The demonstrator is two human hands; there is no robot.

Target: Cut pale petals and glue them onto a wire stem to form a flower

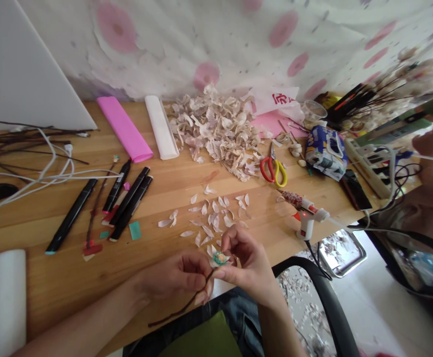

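My left hand is closed round a thin brown twig, whose lower end points down to the left. At the twig's upper end is a paper flower with a teal and cream centre and a few white petals. My right hand pinches the flower's right side, thumb below and fingers above; the petal between them is mostly hidden. Just beyond my hands, loose whitish petals lie scattered on the wooden table.
A large heap of petals lies at the back, near pink crepe paper and a white roll. Black markers are at left. Scissors, a glue gun and a wipes pack sit at right.
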